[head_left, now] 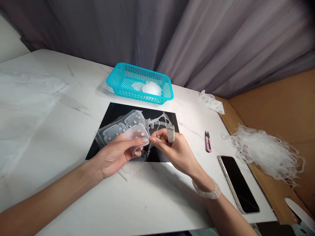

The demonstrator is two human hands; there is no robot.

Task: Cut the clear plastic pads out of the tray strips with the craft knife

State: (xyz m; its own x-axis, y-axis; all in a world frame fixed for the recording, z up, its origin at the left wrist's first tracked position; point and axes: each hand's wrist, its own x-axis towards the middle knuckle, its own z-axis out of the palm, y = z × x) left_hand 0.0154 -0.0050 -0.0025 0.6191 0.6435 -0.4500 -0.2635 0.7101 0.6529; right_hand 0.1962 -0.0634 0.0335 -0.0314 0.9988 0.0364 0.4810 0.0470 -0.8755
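Note:
Above a black mat [108,113], my left hand [118,150] grips a translucent silicone piece [136,131] with small holes, thumb on top and fingers curled beneath. My right hand [172,147] pinches at the right edge of that piece, close to my left thumb; thin clear trim strands [159,122] hang around these fingertips. A white wrap [170,133] circles one right finger. Under and behind the held piece, a clear sheet of moulded silicone pieces [112,132] lies on the mat. What exactly the right fingertips grip is too small to tell.
A turquoise basket [118,90] holding white translucent pieces [151,88] stands behind the mat. To the right are pink thread snips [208,142], a phone [238,183], a heap of clear trimmings [265,152] and a crumpled white strip [211,102]. Clear sheets [24,98] lie at left.

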